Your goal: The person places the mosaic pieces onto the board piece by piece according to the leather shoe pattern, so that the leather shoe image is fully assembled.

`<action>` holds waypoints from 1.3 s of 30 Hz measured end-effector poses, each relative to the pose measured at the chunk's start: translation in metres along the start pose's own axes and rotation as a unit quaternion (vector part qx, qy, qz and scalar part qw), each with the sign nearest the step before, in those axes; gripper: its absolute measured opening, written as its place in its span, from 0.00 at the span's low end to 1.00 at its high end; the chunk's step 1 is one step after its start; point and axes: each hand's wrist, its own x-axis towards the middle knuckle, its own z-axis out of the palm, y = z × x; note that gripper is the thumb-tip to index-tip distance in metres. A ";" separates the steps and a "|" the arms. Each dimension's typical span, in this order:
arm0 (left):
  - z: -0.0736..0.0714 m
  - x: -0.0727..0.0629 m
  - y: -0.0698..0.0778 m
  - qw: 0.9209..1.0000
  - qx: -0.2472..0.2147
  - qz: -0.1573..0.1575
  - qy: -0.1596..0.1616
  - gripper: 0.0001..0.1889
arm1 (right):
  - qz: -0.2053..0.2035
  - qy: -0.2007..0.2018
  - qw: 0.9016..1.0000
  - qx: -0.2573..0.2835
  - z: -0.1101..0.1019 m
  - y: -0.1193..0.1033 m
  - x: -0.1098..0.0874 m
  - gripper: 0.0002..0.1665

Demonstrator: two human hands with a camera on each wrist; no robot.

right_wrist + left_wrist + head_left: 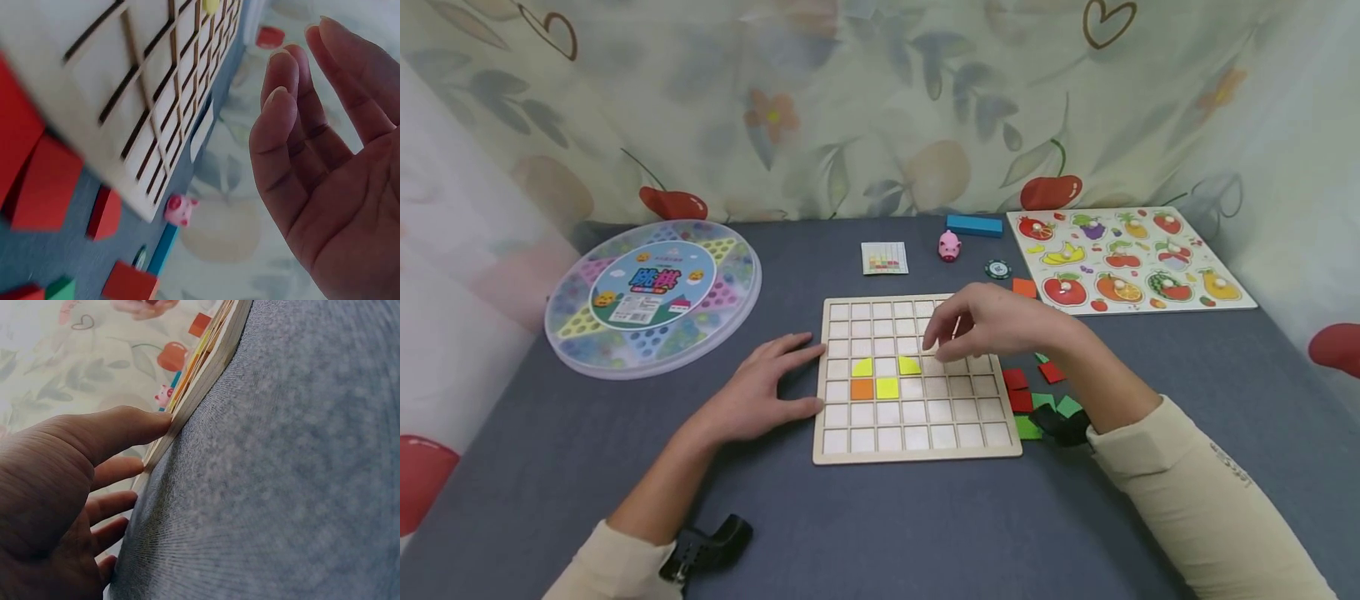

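Observation:
A wooden grid board (917, 456) with pale square cells lies flat on the dark cloth. In its cells sit an orange square tile (862, 389), a yellow square tile (887, 388) and two yellow tiles with a rounded side, one on the left (862, 367) and one on the right (909, 365). My left hand (763, 387) rests at the board's left edge, thumb and index fingertip against its side. Over the board's right part hovers my right hand (1000, 321); in the right wrist view its bent fingers (273, 134) and thumb stand apart with nothing between them.
Right of the board lie red tiles (1019, 401), green tiles (1068, 407) and an orange tile (1024, 287). Behind are a patterned card (884, 258), pink pig figure (949, 246), blue block (974, 226), round chip (997, 268) and fruit board (1131, 258). A round game box (655, 300) lies left.

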 end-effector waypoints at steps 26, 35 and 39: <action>-0.001 -0.002 0.002 1.000 -0.002 -0.006 0.002 0.39 | 0.079 0.078 0.994 -0.012 -0.027 0.094 -0.055 0.15; -0.002 -0.002 0.001 1.000 0.000 -0.005 0.005 0.39 | 0.139 0.050 0.989 -0.031 -0.029 0.107 -0.053 0.17; -0.001 -0.001 0.000 1.000 -0.003 -0.002 0.003 0.39 | 0.148 0.032 0.988 -0.025 -0.031 0.109 -0.053 0.13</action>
